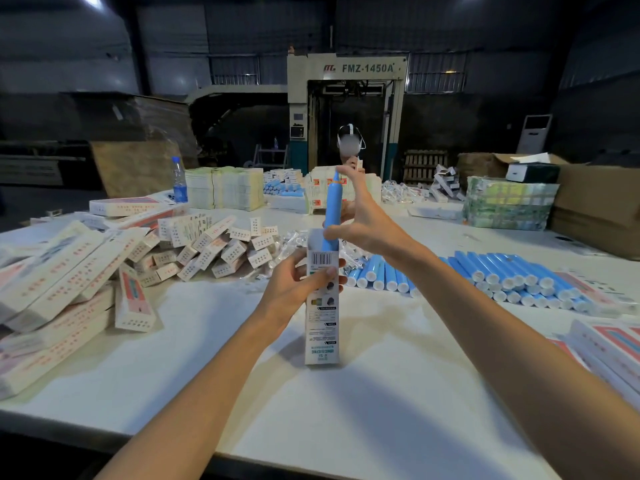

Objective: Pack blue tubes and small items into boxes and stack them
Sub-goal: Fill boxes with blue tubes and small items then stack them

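One blue tube (333, 209) stands nearly upright over the table, its pointed end up and its lower end just inside the open top of a tall narrow box (322, 306). The long axes of the tube and the box run almost in line, so the move ahead looks like a straight push down. The right hand (363, 220) is the nearer one: it holds the tube from the right side, thumb against the lower part and fingers reaching up behind toward the tip. The left hand (298, 285) grips the box near its top, fingers wrapped round the barcode face, and the box's foot rests on the white table (346, 427).

More tubes (502, 275) lie in rows to the right. Clear packets (294, 240) lie behind the box, a heap of small cartons (214, 247) sits to the left, and long flat boxes (69, 289) are stacked further left. Across the table are a water bottle (179, 181), another person (351, 161) and a big machine (346, 98), all in a dim hall.
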The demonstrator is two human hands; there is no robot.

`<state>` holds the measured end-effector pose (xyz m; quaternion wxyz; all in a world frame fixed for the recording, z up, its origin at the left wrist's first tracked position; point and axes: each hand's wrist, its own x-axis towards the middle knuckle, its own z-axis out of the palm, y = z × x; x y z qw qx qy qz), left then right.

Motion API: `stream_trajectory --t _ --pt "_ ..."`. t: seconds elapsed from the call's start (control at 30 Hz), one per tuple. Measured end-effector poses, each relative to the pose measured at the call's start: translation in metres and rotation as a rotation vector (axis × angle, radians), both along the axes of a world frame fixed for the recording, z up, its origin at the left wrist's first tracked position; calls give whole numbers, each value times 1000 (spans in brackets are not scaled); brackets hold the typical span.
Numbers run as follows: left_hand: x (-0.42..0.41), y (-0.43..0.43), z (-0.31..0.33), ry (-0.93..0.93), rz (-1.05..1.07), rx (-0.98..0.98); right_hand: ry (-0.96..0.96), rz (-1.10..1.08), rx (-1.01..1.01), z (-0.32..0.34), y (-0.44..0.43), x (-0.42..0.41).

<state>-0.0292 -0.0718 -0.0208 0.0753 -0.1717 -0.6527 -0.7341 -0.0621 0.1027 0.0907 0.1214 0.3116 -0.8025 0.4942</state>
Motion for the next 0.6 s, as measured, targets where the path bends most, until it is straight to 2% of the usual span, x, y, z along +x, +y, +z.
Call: stream_trajectory --t 0.23,0.4,0.6 --pt "-5 -9 -1 -33 128 0 -50 -33 155 -31 -4 -7" --pt "-18 -29 -6 -72 282 56 -34 -299 -31 -70 -1 -29" --pt "-28 -37 -16 -133 468 114 -137 -337 291 -132 -10 -60"
